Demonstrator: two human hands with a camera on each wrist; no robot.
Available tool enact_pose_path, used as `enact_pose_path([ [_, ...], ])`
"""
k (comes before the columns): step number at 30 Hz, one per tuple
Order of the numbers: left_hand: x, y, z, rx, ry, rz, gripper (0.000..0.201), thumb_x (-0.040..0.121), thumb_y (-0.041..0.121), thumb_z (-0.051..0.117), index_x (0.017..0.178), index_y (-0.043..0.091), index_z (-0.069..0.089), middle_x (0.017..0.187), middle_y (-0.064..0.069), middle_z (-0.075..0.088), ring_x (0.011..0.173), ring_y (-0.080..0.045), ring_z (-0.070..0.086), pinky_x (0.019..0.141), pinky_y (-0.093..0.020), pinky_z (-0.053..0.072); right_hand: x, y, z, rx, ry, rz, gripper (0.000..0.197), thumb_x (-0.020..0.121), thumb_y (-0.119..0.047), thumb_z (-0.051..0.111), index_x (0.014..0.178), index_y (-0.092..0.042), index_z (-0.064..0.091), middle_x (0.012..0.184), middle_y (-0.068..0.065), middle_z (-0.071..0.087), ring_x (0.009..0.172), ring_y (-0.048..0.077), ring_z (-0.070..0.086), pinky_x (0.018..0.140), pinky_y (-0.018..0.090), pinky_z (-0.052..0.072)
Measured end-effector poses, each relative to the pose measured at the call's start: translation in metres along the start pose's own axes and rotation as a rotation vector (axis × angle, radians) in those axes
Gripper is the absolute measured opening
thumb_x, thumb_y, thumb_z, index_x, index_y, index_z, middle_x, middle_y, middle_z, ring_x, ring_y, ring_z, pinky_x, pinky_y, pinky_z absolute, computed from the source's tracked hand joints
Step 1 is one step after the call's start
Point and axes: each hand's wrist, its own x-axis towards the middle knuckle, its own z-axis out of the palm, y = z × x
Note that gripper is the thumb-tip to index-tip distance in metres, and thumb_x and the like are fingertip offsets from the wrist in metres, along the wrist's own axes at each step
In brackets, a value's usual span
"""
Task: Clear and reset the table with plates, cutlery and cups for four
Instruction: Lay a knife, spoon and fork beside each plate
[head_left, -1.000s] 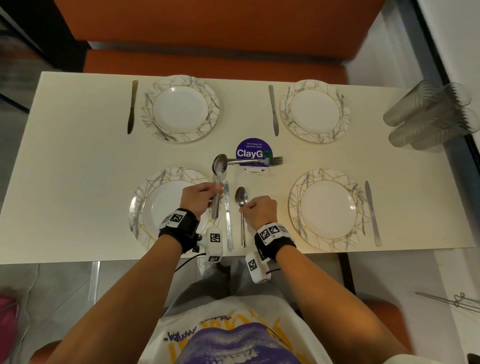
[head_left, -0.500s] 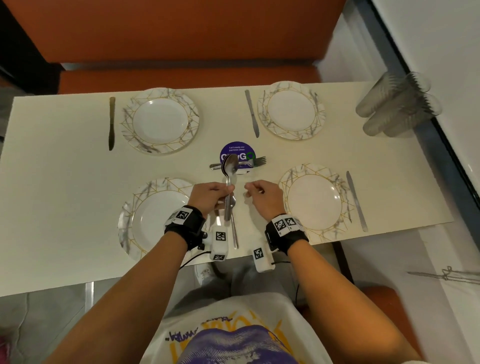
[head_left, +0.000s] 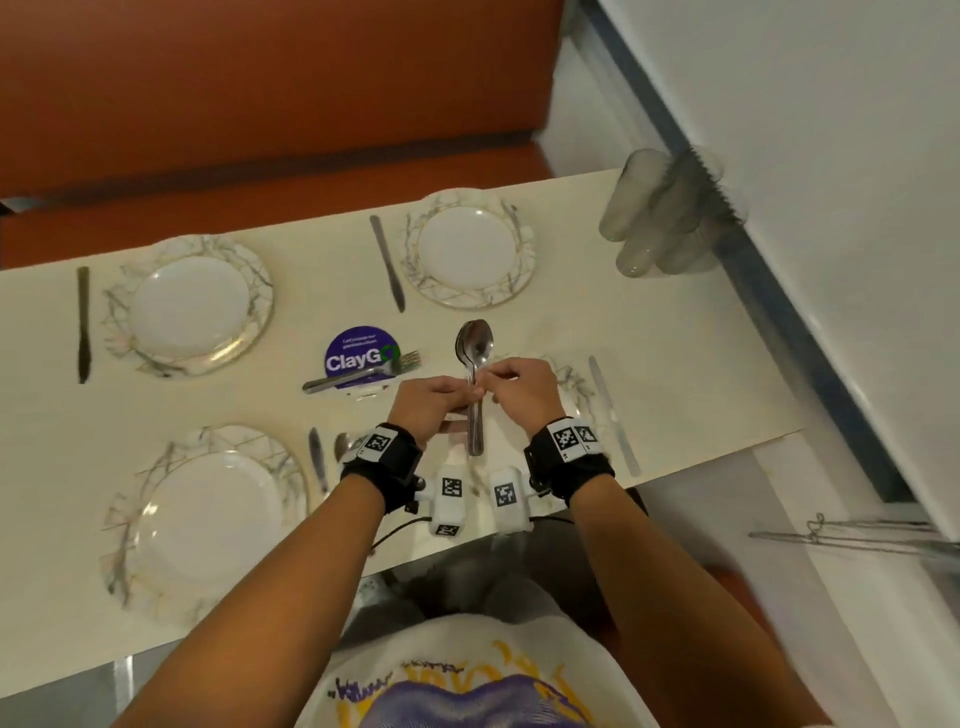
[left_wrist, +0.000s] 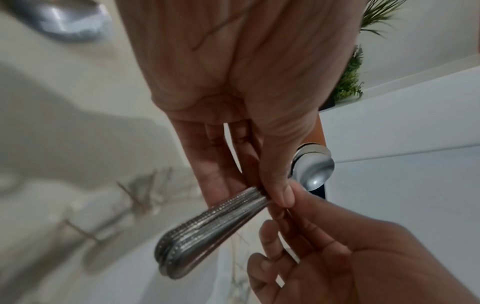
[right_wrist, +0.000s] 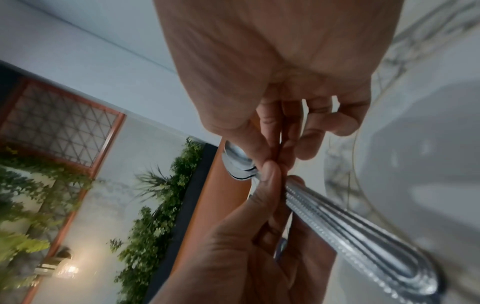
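Several nested steel spoons (head_left: 474, 384) hang above the cream table (head_left: 675, 395), pinched by both hands: left hand (head_left: 434, 402), right hand (head_left: 524, 392). Peeling one off could loosen the others, which may slip and clatter onto the near right plate (head_left: 574, 382).

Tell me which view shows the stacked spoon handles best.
The right wrist view: the spoon handles fill it, nested, beaded edges distinct. The left wrist view shows them smaller and blurrier; the head view shows only a thin strip.
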Motion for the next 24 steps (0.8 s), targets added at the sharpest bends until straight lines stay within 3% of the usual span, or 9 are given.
enact_pose_path([
  [3, 0.013, 0.005, 0.035, -0.066, 0.003, 0.008, 0.022, 0.086, 0.014, 0.081, 0.104, 0.0, 0.077, 0.096, -0.011, 0.079, 0.086, -0.018, 0.075, 0.076, -0.034, 0.064, 0.015, 0.004, -0.035, -0.011, 0.02, 0.017, 0.007, 0.084, -0.019, 0.075, 0.082, -0.024, 0.078, 0.084, -0.006, 0.077, 0.071, 0.011, 0.069, 0.076, 0.026, 0.057],
  [7, 0.029, 0.007, 0.083, -0.096, 0.041, -0.021, 0.022, 0.086, 0.012, 0.081, 0.104, -0.001, 0.078, 0.096, -0.013, 0.079, 0.082, -0.016, 0.076, 0.069, -0.027, 0.061, 0.045, 0.03, -0.109, -0.003, 0.103, 0.116, 0.004, 0.086, -0.023, 0.076, 0.083, -0.021, 0.077, 0.079, 0.004, 0.076, 0.066, 0.014, 0.069, 0.066, 0.023, 0.056],
  [11, 0.043, 0.001, 0.095, -0.112, 0.133, -0.049, 0.018, 0.086, 0.009, 0.081, 0.101, 0.0, 0.078, 0.085, -0.009, 0.078, 0.074, -0.018, 0.075, 0.064, -0.024, 0.059, 0.064, 0.078, -0.156, -0.155, 0.097, 0.199, 0.011, 0.087, -0.027, 0.074, 0.089, -0.018, 0.08, 0.08, 0.002, 0.074, 0.079, 0.021, 0.069, 0.076, 0.029, 0.055],
  [16, 0.053, -0.005, 0.099, -0.106, 0.22, -0.052, 0.013, 0.086, 0.012, 0.082, 0.096, 0.003, 0.079, 0.08, -0.006, 0.078, 0.071, -0.015, 0.071, 0.063, -0.022, 0.058, 0.063, 0.116, -0.181, -0.356, 0.061, 0.201, 0.013, 0.091, -0.017, 0.067, 0.088, -0.012, 0.079, 0.082, 0.0, 0.073, 0.08, 0.017, 0.065, 0.073, 0.022, 0.046],
  [20, 0.057, -0.01, 0.101, -0.094, 0.231, -0.06, 0.02, 0.081, 0.016, 0.086, 0.097, 0.005, 0.08, 0.092, -0.011, 0.079, 0.08, -0.019, 0.073, 0.072, -0.029, 0.06, 0.059, 0.129, -0.183, -0.388, 0.122, 0.167, 0.016, 0.081, -0.005, 0.065, 0.07, -0.008, 0.077, 0.065, 0.003, 0.07, 0.061, 0.014, 0.062, 0.047, 0.006, 0.038],
  [22, 0.058, -0.011, 0.103, -0.085, 0.223, -0.057, 0.021, 0.081, 0.016, 0.085, 0.099, 0.005, 0.08, 0.09, -0.01, 0.08, 0.08, -0.019, 0.074, 0.071, -0.029, 0.06, 0.056, 0.129, -0.181, -0.378, 0.148, 0.146, 0.023, 0.076, -0.001, 0.065, 0.058, -0.013, 0.07, 0.055, 0.0, 0.064, 0.054, 0.011, 0.056, 0.043, 0.009, 0.036],
  [24, 0.059, -0.012, 0.105, -0.078, 0.224, -0.057, 0.022, 0.082, 0.016, 0.085, 0.1, 0.004, 0.079, 0.091, -0.011, 0.08, 0.08, -0.019, 0.075, 0.07, -0.029, 0.06, 0.054, 0.128, -0.181, -0.379, 0.174, 0.135, 0.035, 0.073, 0.001, 0.065, 0.047, -0.021, 0.057, 0.047, -0.008, 0.053, 0.047, 0.007, 0.049, 0.044, 0.017, 0.037],
])
